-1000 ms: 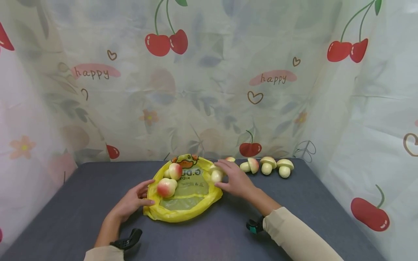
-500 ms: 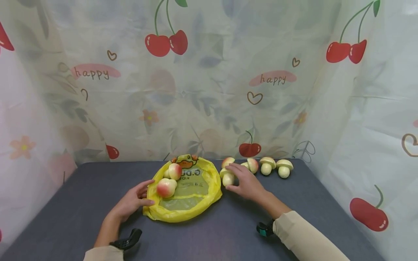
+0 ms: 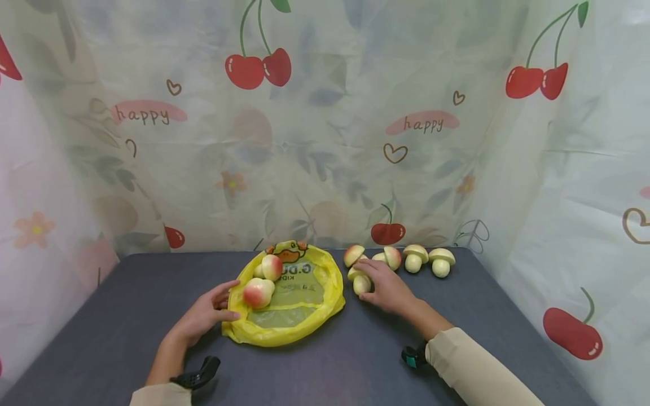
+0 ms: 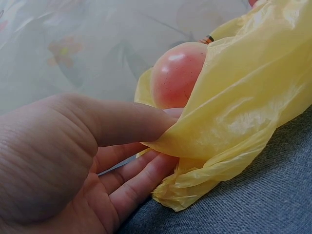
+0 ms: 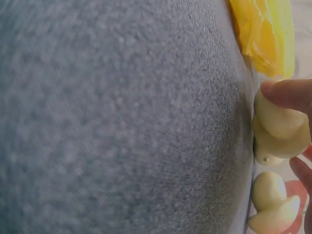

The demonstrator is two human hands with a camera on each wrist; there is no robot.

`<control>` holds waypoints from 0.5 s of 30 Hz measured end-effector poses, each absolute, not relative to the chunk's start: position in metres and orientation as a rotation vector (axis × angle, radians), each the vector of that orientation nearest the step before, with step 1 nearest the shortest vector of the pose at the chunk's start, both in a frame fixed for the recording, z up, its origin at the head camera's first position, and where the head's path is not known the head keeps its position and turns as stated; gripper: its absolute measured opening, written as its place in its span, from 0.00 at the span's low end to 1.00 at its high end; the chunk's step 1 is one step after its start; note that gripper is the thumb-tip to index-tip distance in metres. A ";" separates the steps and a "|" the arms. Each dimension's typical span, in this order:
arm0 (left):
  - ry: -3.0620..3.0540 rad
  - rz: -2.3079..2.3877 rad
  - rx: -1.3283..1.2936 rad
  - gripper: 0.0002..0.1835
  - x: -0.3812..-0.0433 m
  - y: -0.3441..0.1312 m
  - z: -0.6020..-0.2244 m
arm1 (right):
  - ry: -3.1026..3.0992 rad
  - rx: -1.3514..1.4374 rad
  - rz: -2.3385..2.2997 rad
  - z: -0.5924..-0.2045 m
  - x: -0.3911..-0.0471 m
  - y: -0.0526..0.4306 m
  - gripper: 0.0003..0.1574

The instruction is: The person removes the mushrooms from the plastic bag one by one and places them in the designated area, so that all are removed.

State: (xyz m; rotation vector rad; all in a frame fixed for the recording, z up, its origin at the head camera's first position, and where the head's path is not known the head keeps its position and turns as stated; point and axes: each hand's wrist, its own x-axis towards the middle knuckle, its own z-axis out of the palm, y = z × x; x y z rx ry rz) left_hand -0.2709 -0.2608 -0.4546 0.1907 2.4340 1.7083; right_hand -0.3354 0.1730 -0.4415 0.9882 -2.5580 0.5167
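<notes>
My left hand (image 3: 203,316) pinches the left edge of a yellow plastic bag (image 3: 279,337), which lies with its mouth spread wide. In the left wrist view the thumb lies over the film and the fingers sit behind it. Inside the bag's left side are two model mushrooms with reddish caps, one nearer (image 3: 258,293) and one farther (image 3: 271,267). Just right of the bag, my right hand (image 3: 388,288) holds a pale mushroom (image 3: 361,283) low over the table. The right wrist view shows the thumb on this mushroom (image 5: 278,117), with fingertips at its other side.
Along the table's back edge stands a row of mushrooms: a red-capped one (image 3: 354,255) behind the held one, one lying sideways (image 3: 391,257), and two upright ones (image 3: 416,257) at right. A cherry-printed curtain (image 3: 315,141) closes off the back and sides.
The right hand has carried the pale mushroom from over the bag's right rim rightward and down, outside the bag. The left hand and bag stay put.
</notes>
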 end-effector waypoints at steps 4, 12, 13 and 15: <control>2.429 1.711 0.195 0.42 -0.271 -0.261 -0.455 | -2.556 0.981 0.503 -0.443 -0.337 0.175 0.43; 2.425 1.712 0.188 0.43 -0.272 -0.261 -0.455 | -2.593 0.983 0.496 -0.441 -0.335 0.179 0.43; 2.425 1.713 0.189 0.43 -0.272 -0.261 -0.455 | -2.596 0.984 0.502 -0.440 -0.335 0.179 0.43; 2.424 1.715 0.190 0.43 -0.272 -0.262 -0.455 | -2.597 0.993 0.519 -0.438 -0.334 0.179 0.43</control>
